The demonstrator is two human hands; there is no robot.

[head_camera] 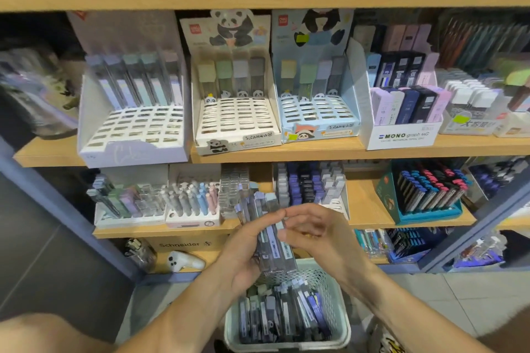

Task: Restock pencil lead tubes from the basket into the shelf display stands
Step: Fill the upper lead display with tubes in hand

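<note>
My left hand (243,249) grips a bundle of several clear pencil lead tubes (271,233) with pale caps, held upright above the basket. My right hand (312,233) touches the bundle's right edge, its thumb and fingertip pinching one tube near the top. Below them a pale green perforated basket (341,332) holds several more lead tubes (284,314) lying side by side. On the middle shelf stand three slotted display stands: a white one (132,123), a white panda stand (235,120) and a blue panda stand (318,114), each with one back row of tubes and many open slots.
A Mono graph box (401,135) of lead cases sits right of the blue stand. The lower shelf (370,203) carries more stands of leads and pens. A white game controller (183,261) lies on the bottom shelf. Grey shelf posts frame both sides.
</note>
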